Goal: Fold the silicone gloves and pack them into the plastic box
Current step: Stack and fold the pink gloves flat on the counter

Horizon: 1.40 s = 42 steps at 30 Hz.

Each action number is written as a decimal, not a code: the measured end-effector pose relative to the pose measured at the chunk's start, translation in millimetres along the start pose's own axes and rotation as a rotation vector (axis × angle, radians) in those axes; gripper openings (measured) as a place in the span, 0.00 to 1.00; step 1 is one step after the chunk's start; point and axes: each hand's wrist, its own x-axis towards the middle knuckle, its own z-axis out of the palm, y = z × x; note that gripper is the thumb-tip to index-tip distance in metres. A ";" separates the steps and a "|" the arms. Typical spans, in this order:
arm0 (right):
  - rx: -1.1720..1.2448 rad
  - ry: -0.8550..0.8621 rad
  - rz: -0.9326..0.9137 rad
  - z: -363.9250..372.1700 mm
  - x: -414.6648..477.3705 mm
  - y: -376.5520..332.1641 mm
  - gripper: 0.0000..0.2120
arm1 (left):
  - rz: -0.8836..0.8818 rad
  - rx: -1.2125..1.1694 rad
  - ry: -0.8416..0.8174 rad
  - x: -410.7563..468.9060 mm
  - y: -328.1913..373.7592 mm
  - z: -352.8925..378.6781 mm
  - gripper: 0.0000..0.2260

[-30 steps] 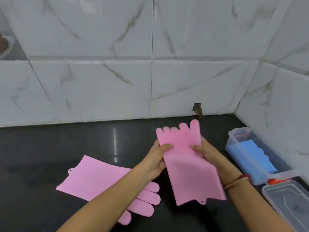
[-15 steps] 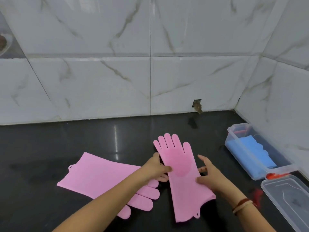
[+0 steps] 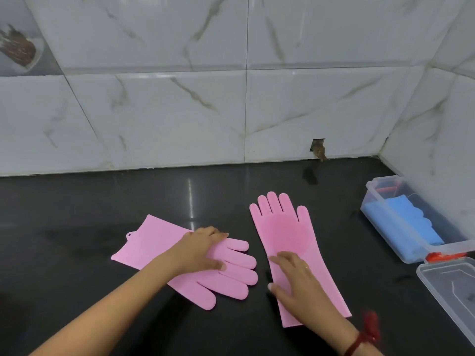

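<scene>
We can read no words, numbers, brand marks or signs anywhere here, neither on the pink silicone gloves [image 3: 285, 235] nor on the clear plastic box [image 3: 414, 253].

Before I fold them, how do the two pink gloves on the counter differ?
The left glove lies slantwise, fingers pointing right; the right glove points its fingers at the wall. The right glove shows a darker patch on its palm; the left glove looks plain. Both lie flat, unfolded, touched by the left hand and right hand.
</scene>
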 end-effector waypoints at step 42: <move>0.842 -0.042 0.359 -73.7 74.3 44.9 0.10 | -0.341 -1.492 0.003 73.7 93.8 -8.2 0.10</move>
